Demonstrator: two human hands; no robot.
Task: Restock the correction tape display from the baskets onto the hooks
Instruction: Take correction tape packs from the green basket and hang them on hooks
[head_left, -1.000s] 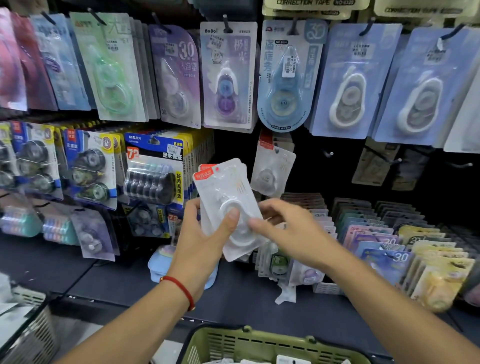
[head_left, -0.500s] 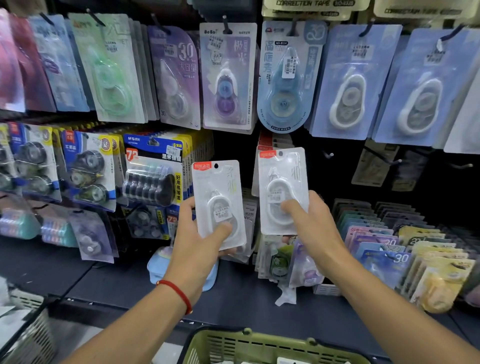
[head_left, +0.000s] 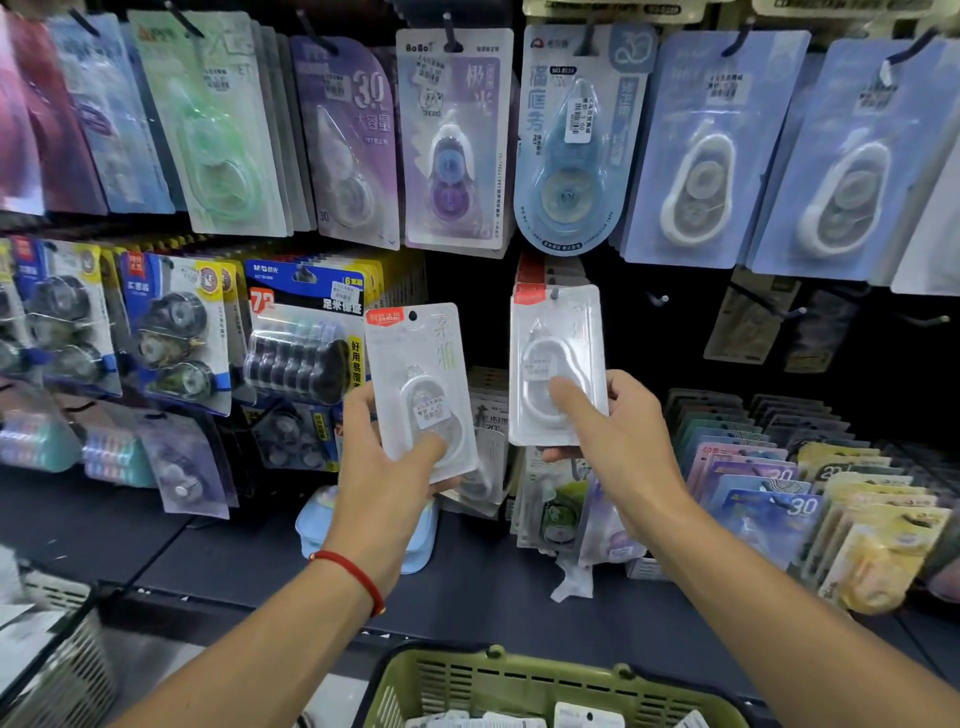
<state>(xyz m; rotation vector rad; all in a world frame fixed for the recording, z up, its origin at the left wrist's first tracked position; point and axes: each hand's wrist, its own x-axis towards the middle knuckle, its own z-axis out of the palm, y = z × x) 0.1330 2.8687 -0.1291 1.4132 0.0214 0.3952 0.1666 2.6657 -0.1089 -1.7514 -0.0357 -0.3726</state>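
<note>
I see a dark shelf (head_left: 218, 551) under packed hooks. My left hand (head_left: 387, 470) grips one white pack (head_left: 418, 384), upright; my right hand (head_left: 618, 441) pinches another pack (head_left: 558, 358), upright at a hook (head_left: 555, 293).

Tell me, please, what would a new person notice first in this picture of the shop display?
First, the two white correction tape packs raised in the middle: the left hand holds one pack, and the right hand holds the other pack against a hook on the dark wall. Above them hangs a row of pastel packs. A green basket sits at the bottom edge.
</note>
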